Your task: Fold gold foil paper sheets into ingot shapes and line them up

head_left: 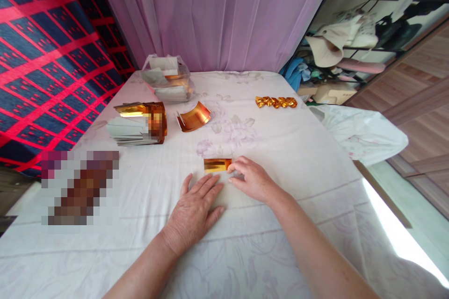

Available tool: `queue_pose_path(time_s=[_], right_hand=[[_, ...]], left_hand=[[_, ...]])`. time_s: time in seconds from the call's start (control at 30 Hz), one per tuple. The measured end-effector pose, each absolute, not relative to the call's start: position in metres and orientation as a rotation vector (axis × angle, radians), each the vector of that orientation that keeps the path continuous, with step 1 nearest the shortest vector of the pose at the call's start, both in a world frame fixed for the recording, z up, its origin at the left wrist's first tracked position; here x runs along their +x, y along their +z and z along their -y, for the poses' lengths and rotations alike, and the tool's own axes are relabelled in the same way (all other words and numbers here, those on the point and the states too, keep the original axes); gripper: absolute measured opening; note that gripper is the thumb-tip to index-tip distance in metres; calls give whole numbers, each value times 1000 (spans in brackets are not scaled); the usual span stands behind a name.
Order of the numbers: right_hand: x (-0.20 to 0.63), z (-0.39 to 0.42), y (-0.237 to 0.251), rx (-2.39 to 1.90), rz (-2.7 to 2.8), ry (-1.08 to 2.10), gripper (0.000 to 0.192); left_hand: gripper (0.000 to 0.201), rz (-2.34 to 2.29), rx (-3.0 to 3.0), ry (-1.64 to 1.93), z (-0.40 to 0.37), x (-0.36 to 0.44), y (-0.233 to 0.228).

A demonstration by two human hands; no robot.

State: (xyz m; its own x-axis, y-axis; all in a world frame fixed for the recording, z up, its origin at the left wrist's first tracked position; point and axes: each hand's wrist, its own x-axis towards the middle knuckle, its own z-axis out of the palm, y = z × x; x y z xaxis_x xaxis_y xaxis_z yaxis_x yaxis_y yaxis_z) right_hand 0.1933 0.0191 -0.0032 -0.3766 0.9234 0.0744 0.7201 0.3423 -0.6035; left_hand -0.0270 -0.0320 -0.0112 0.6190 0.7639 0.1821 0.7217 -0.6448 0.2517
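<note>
A small rectangular sheet of shiny gold foil paper (214, 165) lies on the cloth in front of me. My left hand (194, 210) rests palm down with spread fingers, its fingertips by the sheet's near edge. Bent fingers of my right hand (250, 178) touch the sheet's right end, while the thumb stays apart below, on the cloth. Beyond are a curved stack of gold foil paper (195, 117) and, to its left, a larger folded bundle (157, 124) with gold and pale sides. Several folded gold pieces (276, 102) form a row at the back right.
A clear plastic bag (167, 79) of paper stands at the back left. The flowered cloth (280, 149) covers the table, and a blurred patch hides something at the left. A purple curtain (217, 14) hangs behind. On the right are a white plastic bag (372, 133) and loaded shelves.
</note>
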Motion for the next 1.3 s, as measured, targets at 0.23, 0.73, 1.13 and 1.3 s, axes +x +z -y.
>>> queue_pose_path(time_s=[0.23, 0.73, 1.13, 1.3], right_hand=[[192, -19, -1, -1462, 2199, 688, 16], [193, -20, -3, -1441, 2201, 710, 16], [194, -20, -4, -1439, 2194, 703, 16], [193, -19, -4, -1442, 2198, 695, 17]], left_hand=[[41, -1228, 2666, 439, 28, -36, -10], [24, -1280, 2531, 632, 20, -48, 2], [23, -1301, 2565, 675, 15, -55, 8], [27, -1301, 2586, 708, 14, -58, 9]])
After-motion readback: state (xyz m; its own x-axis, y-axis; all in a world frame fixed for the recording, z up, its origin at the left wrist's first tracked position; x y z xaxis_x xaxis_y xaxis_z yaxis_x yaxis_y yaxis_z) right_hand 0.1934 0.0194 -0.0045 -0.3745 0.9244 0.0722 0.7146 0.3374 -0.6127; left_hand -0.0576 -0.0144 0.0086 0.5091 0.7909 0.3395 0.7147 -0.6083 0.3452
